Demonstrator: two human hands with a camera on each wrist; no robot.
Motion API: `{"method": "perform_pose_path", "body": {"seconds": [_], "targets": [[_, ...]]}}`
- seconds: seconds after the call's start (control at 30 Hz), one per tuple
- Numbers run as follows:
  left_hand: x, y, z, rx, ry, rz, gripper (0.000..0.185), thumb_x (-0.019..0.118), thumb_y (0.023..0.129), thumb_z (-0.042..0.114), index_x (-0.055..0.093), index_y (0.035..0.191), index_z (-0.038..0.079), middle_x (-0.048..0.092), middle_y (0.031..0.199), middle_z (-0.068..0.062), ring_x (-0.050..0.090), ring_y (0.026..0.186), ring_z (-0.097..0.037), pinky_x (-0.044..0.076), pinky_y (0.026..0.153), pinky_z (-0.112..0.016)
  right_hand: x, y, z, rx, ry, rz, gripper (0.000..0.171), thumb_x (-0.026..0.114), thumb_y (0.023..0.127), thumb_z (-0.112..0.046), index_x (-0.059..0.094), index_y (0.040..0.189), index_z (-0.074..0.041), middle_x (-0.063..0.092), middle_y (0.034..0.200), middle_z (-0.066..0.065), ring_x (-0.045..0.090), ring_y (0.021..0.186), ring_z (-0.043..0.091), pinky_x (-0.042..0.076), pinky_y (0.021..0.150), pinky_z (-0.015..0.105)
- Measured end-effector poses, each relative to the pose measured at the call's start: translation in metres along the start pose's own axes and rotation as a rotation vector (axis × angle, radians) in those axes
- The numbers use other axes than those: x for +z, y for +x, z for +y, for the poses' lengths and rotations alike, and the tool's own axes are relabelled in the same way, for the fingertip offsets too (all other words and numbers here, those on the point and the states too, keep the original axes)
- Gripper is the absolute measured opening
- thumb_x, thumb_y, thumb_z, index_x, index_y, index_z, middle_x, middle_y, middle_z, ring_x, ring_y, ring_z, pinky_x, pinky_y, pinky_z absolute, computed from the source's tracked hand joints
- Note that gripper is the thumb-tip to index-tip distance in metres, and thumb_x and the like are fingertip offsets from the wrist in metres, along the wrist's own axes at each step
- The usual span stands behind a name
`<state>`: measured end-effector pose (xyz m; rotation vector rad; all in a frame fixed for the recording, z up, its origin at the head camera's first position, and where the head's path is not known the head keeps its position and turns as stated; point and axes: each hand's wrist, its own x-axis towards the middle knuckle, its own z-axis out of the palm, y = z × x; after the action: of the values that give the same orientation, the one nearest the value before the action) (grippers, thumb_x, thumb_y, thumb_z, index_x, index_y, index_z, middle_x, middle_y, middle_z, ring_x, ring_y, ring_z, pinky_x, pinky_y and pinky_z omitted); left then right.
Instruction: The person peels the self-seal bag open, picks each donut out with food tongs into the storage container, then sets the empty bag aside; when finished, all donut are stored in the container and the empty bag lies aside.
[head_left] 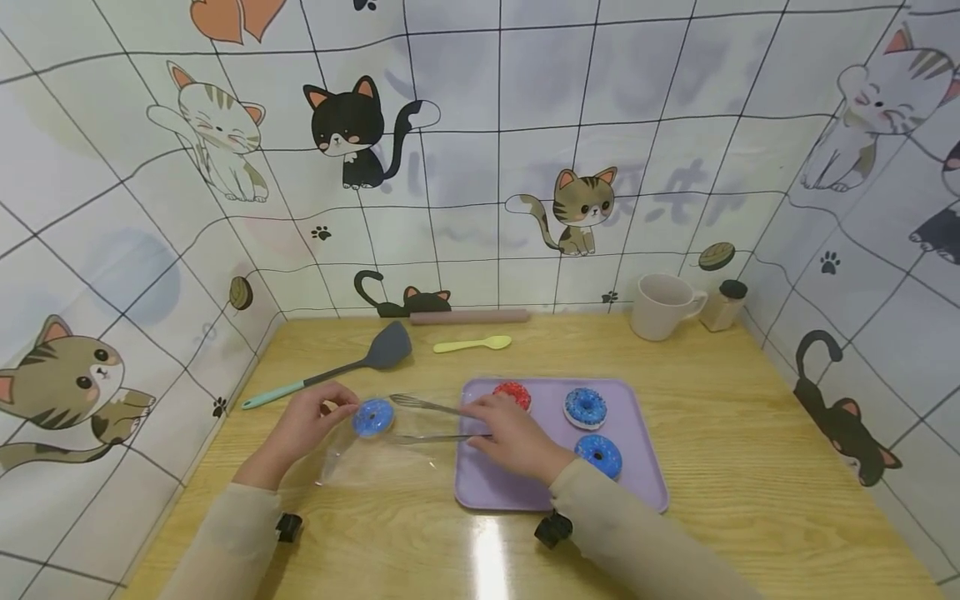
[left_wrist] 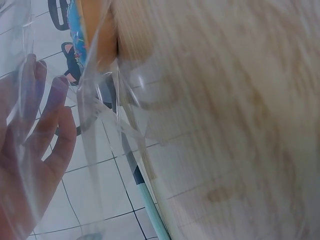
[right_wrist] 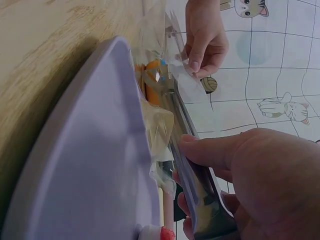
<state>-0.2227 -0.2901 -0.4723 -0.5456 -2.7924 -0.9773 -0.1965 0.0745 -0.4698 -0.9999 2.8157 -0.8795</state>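
Observation:
My left hand (head_left: 311,421) pinches the edge of a clear plastic bag (head_left: 352,468) lying on the table. Within the bag's outline sits a blue donut (head_left: 372,417) with sprinkles, just beside the left fingertips. In my right hand (head_left: 517,437) is a pair of metal tongs (right_wrist: 192,177), gripped between thumb and fingers. The two tong arms are spread and point left into the bag, their tips by the donut's right side. Under the right hand is a lilac tray (head_left: 495,487) bearing a red donut (head_left: 513,394), partly hidden, and two blue donuts (head_left: 585,407).
Behind the left hand lies a spatula (head_left: 388,347) with a mint handle. A yellow spoon (head_left: 472,343) and a rolling pin (head_left: 469,317) lie toward the back wall. At the back right stand a white mug (head_left: 658,308) and a black-lidded jar (head_left: 723,308).

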Motion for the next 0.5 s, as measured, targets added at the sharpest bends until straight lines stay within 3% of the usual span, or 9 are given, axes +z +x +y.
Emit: {"method": "perform_pose_path", "body": {"seconds": [0.17, 0.5], "targets": [[0.000, 0.002, -0.001, 0.037, -0.012, 0.019, 0.003, 0.074, 0.096, 0.012, 0.076, 0.097, 0.010, 0.073, 0.094, 0.002, 0.060, 0.081, -0.005, 0.051, 0.069, -0.023, 0.002, 0.005, -0.001, 0.003, 0.001, -0.006, 0.049, 0.074, 0.096, -0.018, 0.061, 0.143, -0.011, 0.062, 0.142, 0.013, 0.055, 0.135, 0.033, 0.041, 0.116, 0.052], [0.000, -0.001, -0.004, -0.007, 0.013, -0.002, 0.010, 0.070, 0.100, 0.022, 0.075, 0.097, 0.014, 0.073, 0.094, 0.006, 0.060, 0.083, -0.004, 0.052, 0.071, -0.024, 0.013, 0.008, 0.001, -0.016, -0.082, 0.007, 0.048, 0.074, 0.097, -0.023, 0.062, 0.143, -0.018, 0.065, 0.136, 0.007, 0.058, 0.131, 0.027, 0.042, 0.116, 0.049]]}}
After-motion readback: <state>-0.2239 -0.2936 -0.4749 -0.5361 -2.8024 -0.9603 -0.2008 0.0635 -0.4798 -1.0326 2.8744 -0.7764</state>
